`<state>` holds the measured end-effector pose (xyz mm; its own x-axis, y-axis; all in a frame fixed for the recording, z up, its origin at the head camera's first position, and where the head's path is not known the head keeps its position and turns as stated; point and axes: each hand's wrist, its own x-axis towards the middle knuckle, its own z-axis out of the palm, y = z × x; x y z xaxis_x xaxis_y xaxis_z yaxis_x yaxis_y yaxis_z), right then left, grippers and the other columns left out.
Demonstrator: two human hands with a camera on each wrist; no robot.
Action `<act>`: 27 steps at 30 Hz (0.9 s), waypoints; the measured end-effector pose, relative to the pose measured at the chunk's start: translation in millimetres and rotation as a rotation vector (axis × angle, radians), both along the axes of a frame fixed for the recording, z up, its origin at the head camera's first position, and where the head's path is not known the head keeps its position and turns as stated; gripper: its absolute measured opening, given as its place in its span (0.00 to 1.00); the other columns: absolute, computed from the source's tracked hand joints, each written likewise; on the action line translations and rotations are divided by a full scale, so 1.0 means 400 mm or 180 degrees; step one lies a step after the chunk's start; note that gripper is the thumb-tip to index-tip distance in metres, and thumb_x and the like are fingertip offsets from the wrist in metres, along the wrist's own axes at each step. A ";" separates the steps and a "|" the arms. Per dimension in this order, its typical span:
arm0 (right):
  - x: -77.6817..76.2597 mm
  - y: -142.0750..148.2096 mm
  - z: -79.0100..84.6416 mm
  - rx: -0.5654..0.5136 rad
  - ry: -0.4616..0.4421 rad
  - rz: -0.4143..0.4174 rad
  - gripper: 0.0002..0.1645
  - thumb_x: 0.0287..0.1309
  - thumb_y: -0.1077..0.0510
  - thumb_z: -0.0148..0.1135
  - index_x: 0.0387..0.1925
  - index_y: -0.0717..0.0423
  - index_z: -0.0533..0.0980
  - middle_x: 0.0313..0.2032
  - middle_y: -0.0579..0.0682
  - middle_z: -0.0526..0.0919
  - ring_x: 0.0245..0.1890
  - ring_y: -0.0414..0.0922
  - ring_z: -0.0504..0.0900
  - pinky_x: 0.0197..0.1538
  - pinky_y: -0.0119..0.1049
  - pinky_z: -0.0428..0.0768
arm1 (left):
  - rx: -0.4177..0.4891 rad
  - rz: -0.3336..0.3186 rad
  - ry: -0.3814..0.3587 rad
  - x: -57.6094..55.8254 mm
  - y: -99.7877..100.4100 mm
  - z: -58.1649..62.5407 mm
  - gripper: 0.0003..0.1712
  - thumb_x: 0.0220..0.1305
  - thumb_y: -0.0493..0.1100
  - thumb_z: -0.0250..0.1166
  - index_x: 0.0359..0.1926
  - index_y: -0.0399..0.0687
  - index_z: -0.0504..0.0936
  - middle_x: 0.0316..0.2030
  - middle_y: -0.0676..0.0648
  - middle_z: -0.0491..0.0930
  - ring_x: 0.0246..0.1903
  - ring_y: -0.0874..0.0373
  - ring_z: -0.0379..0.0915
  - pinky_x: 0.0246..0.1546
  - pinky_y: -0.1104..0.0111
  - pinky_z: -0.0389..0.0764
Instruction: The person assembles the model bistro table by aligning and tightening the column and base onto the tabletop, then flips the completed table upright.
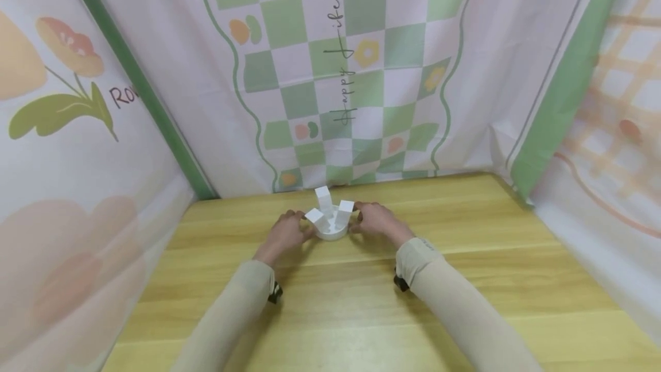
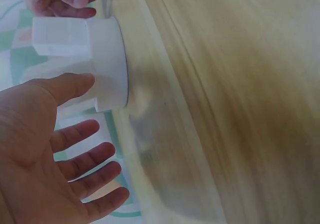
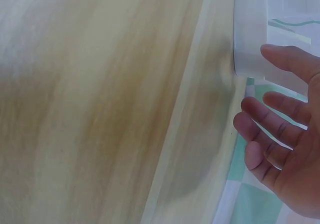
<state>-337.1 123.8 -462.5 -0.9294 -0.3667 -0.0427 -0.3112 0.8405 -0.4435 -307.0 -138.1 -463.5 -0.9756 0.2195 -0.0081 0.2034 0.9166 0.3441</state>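
A white round-based piece [image 1: 332, 235] with three square-topped posts [image 1: 345, 214] stands upright at the back of the table. To its left is my left hand [image 1: 286, 231], and my right hand [image 1: 379, 223] is at its right side. In the left wrist view the left hand [image 2: 30, 144] has its fingers spread, with the thumb overlapping the white piece [image 2: 111, 59]. The right wrist view shows the right hand [image 3: 300, 169] with loosely bent fingers and its thumb in front of the white piece [image 3: 250, 34]. Whether either thumb touches it, I cannot tell.
The wooden table [image 1: 335, 314] reaches back to a hanging cloth [image 1: 289, 65] with green checks, close behind the white piece. Printed cloth walls also hang on the left [image 1: 57, 165] and right [image 1: 614, 148]. Dark bands sit at both wrists.
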 end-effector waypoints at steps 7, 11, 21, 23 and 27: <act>0.003 -0.020 0.000 -0.0001 -0.0038 -0.0019 0.36 0.53 0.44 0.73 0.59 0.57 0.75 0.43 0.53 0.86 0.43 0.50 0.84 0.50 0.49 0.83 | 0.0111 -0.0061 -0.0079 -0.019 -0.015 -0.004 0.41 0.61 0.61 0.68 0.68 0.46 0.71 0.52 0.39 0.76 0.53 0.44 0.73 0.58 0.48 0.77; 0.006 -0.027 0.001 0.0009 -0.0094 -0.0080 0.32 0.53 0.44 0.74 0.55 0.55 0.76 0.43 0.52 0.86 0.42 0.49 0.83 0.50 0.47 0.83 | 0.0135 -0.0102 -0.0145 -0.030 -0.015 -0.008 0.39 0.61 0.61 0.68 0.67 0.48 0.73 0.51 0.41 0.76 0.52 0.44 0.73 0.58 0.48 0.76; -0.006 -0.042 -0.019 -0.0069 -0.0045 -0.0100 0.24 0.51 0.45 0.75 0.44 0.54 0.79 0.40 0.49 0.87 0.41 0.48 0.84 0.51 0.47 0.82 | 0.0137 -0.0196 -0.0142 -0.049 -0.007 -0.023 0.30 0.64 0.56 0.67 0.61 0.45 0.77 0.47 0.41 0.78 0.48 0.46 0.74 0.54 0.49 0.78; -0.009 -0.043 -0.022 -0.0071 -0.0021 -0.0121 0.25 0.50 0.45 0.75 0.44 0.54 0.79 0.39 0.50 0.87 0.41 0.49 0.84 0.51 0.47 0.82 | 0.0135 -0.0194 -0.0147 -0.051 -0.006 -0.023 0.31 0.64 0.56 0.67 0.62 0.44 0.77 0.49 0.40 0.78 0.50 0.45 0.75 0.56 0.48 0.78; -0.011 -0.046 -0.022 -0.0072 0.0047 -0.0140 0.25 0.48 0.45 0.76 0.42 0.56 0.79 0.38 0.52 0.87 0.41 0.52 0.84 0.53 0.49 0.82 | 0.0181 -0.0185 -0.0148 -0.053 -0.004 -0.025 0.30 0.64 0.55 0.68 0.60 0.43 0.78 0.51 0.39 0.78 0.52 0.44 0.75 0.57 0.48 0.78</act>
<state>-341.5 105.5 -471.3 -0.9451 -0.3262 -0.0211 -0.2808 0.8432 -0.4583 -328.2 -139.6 -473.3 -0.9601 0.2771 -0.0390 0.2382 0.8825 0.4055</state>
